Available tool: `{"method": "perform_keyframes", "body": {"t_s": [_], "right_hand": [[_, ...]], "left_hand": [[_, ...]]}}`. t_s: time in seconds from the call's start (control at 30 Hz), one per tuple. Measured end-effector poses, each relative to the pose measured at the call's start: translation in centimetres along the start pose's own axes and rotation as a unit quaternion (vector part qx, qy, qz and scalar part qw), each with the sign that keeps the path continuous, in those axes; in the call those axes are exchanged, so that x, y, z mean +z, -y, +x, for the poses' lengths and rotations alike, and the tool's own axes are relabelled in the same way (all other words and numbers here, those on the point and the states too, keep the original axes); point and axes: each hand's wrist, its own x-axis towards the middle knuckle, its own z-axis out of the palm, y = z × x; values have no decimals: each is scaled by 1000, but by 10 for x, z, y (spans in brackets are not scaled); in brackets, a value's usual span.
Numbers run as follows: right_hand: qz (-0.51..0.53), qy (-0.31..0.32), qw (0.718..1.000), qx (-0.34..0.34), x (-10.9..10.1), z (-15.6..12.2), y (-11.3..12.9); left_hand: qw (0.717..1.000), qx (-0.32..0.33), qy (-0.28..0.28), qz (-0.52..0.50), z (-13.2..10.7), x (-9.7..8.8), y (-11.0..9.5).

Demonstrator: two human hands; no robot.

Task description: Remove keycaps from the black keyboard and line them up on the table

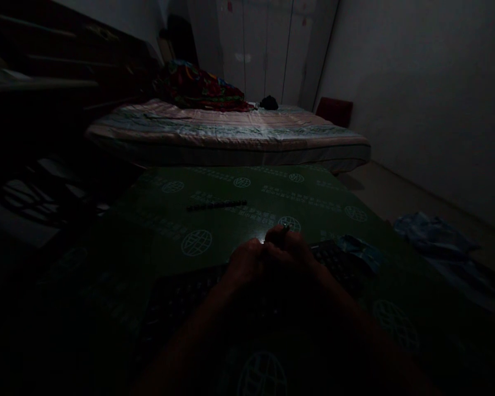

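Note:
The room is very dark. My left hand (pixel 245 261) and my right hand (pixel 291 250) rest together over a black keyboard (pixel 334 261) on a green table (pixel 214 220) printed with globe marks. Both hands are closed. A small dark thing (pixel 284 231), too dim to name, sticks up from my right hand's fingers. What my left hand holds, if anything, is hidden. A thin dark pen-like stick (pixel 217 205) lies on the table farther out, apart from both hands.
A bed (pixel 231 135) with a striped cover stands behind the table, with a colourful bundle (pixel 202 88) on it. Blue crumpled cloth (pixel 433 234) lies on the floor at right. Dark shelves (pixel 45 82) stand at left. A blue wrapper (pixel 361 247) lies by the keyboard.

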Motion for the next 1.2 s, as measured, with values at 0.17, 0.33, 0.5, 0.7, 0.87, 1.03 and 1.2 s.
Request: {"method": "perform_keyframes", "body": {"t_s": [0.17, 0.33, 0.5, 0.7, 0.87, 1.03, 1.2], "right_hand": [[11, -13, 1000, -4, -2, 1, -5], [6, -15, 1000, 3, -1, 1, -6], [0, -22, 1000, 1, 0, 1, -5], [1, -14, 1000, -3, -1, 2, -1], [18, -17, 1000, 2, 0, 1, -3], [22, -18, 999, 14, 1, 1, -3], [23, -26, 999, 17, 3, 2, -3]], "left_hand": [[999, 35, -1, 18, -2, -2, 2], [999, 10, -24, -30, -8, -5, 0], [999, -29, -41, -10, -15, -5, -5], [999, -18, -26, 15, -16, -3, -6], [999, -10, -35, 33, -16, 0, -3], [999, -23, -41, 23, -18, -2, -5], [998, -23, -48, 18, -19, -2, -7]]}}
